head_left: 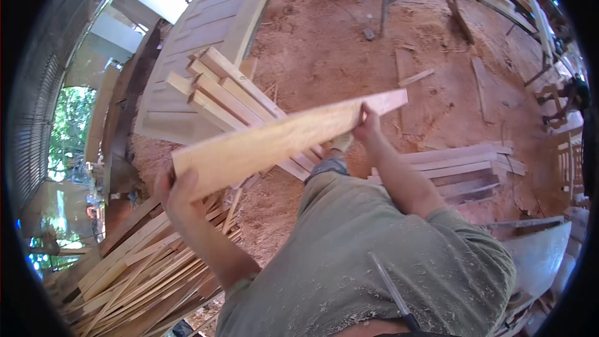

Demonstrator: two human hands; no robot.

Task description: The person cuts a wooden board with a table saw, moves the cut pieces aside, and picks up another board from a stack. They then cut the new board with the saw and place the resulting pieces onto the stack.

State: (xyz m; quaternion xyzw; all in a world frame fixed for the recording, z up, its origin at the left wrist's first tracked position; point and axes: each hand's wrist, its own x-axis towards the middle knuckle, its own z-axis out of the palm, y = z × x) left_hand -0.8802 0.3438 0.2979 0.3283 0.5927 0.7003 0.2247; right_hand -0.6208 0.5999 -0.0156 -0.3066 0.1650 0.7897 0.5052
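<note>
I hold a long pale wooden board (281, 140) across my front with both hands. My left hand (176, 192) grips its near end at the lower left. My right hand (367, 126) grips the board close to its far end, up and to the right. The board tilts upward toward the right. Under it lies a stack of planks (231, 97) on the sawdust floor.
A heap of thin wood strips (137, 274) lies at lower left. Another plank stack (468, 165) sits to the right. A large panelled wooden door (212, 19) lies behind. Workbench legs (384, 0) stand at the top. A pen (393, 293) is tucked at my shirt.
</note>
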